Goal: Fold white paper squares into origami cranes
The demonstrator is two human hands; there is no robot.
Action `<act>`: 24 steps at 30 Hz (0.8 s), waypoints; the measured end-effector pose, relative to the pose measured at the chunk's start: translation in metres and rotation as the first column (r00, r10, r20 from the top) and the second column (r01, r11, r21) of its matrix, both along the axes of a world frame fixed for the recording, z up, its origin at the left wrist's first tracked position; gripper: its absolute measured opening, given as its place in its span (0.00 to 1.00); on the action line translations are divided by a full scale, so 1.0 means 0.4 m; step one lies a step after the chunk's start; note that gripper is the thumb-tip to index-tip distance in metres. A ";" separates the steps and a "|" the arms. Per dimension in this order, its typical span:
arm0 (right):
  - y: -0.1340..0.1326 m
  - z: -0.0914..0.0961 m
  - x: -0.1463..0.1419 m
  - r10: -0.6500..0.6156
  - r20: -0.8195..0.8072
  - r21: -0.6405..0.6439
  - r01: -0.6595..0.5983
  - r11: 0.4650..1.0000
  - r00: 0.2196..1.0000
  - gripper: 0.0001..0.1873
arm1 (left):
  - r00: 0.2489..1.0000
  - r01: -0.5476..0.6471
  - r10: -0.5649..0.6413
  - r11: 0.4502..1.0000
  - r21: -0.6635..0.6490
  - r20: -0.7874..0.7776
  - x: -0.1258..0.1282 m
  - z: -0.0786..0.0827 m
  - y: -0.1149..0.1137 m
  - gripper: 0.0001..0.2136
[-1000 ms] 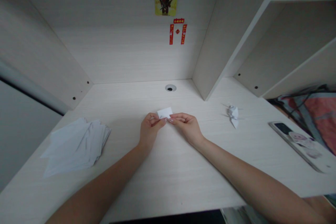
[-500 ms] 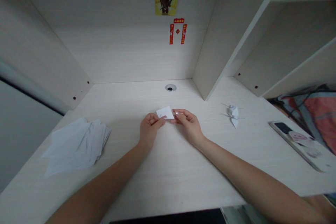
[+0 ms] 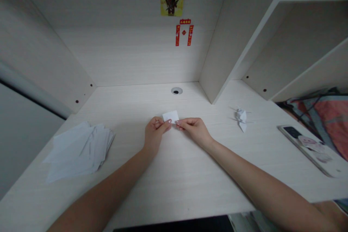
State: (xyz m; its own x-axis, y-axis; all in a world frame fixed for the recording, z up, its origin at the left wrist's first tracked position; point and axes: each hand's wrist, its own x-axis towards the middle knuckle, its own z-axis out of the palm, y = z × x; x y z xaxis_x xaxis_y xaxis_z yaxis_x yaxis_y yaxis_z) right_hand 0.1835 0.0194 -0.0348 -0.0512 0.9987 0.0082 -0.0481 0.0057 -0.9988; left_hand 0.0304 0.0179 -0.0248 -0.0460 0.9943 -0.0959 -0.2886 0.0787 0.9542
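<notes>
A small folded piece of white paper [image 3: 171,115] is held between my two hands over the middle of the desk. My left hand [image 3: 156,130] pinches its lower left edge, thumb on top. My right hand [image 3: 195,129] grips the lower right corner between thumb and fingers. The fingertips hide the paper's lower edge. Off to the right lie folded white paper cranes [image 3: 241,119], close together; how many I cannot tell. At the left is a loose stack of white paper sheets [image 3: 81,150].
A phone [image 3: 307,150] with a decorated back lies at the desk's right side, beside a red and grey cloth item [image 3: 328,116]. An upright divider panel [image 3: 217,61] rises behind on the right. A round cable hole [image 3: 176,91] sits at the back of the desk [image 3: 174,177].
My right hand has shifted slightly down and left along the paper, its fingers now closed at the lower corner. My left hand has stayed almost still.
</notes>
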 end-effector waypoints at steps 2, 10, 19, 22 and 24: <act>0.001 -0.003 0.001 0.015 -0.005 0.003 -0.015 1.000 1.000 0.14 | 1.000 0.003 -0.002 1.000 -0.009 0.009 0.000 0.001 -0.001 0.15; 0.012 -0.014 0.006 0.044 0.066 0.033 -0.046 0.998 0.997 0.15 | 0.999 -0.026 0.027 0.999 -0.033 0.037 0.001 0.001 -0.001 0.16; -0.001 -0.014 -0.002 -0.004 0.224 0.173 -0.036 0.984 0.974 0.17 | 1.000 -0.015 0.015 1.000 -0.001 0.003 0.003 -0.007 -0.001 0.16; -0.001 -0.025 -0.005 -0.009 0.203 0.154 -0.023 0.988 0.979 0.17 | 0.999 0.008 -0.007 0.999 0.032 -0.039 0.006 -0.004 -0.004 0.15; -0.002 -0.029 -0.007 -0.013 0.183 0.131 -0.011 0.991 0.983 0.16 | 0.996 0.017 -0.012 0.998 0.056 -0.091 0.007 0.001 -0.007 0.15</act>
